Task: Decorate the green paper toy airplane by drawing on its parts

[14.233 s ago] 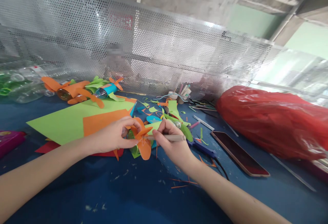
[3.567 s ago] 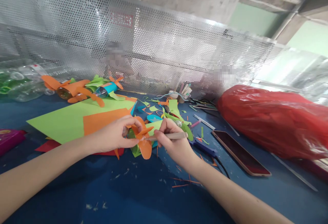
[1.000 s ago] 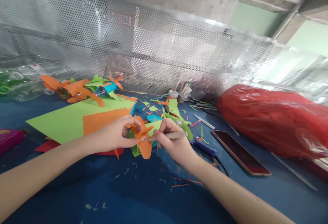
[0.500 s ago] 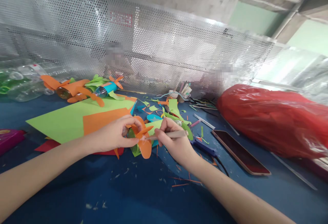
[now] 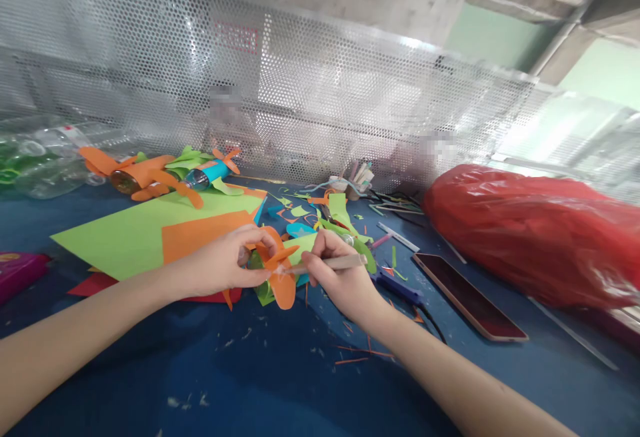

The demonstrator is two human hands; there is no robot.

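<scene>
My left hand [image 5: 240, 257] is closed on an orange paper propeller [image 5: 283, 287], thumb below and fingers curled over its left side. White lines mark the propeller near its middle. A pale marker pen [image 5: 345, 262] is pinched in my right hand [image 5: 337, 274], its tip at the propeller's white marks. Behind the propeller, green paper and a bottle-like piece show only in part. Under my left wrist lies an orange sheet [image 5: 200, 232] on a larger light green sheet [image 5: 120, 244].
A phone [image 5: 470, 297] and a blue glue gun [image 5: 399, 286] lie right of my hands, before a red plastic bag [image 5: 530, 230]. Paper-covered bottles [image 5: 207, 174] and clear bottles [image 5: 55, 170] stand back left. Paper scraps [image 5: 300, 211] litter the blue table [image 5: 250, 370].
Hardly anything differs. Both hands stay in place, with the pen tip still at the propeller's white marks.
</scene>
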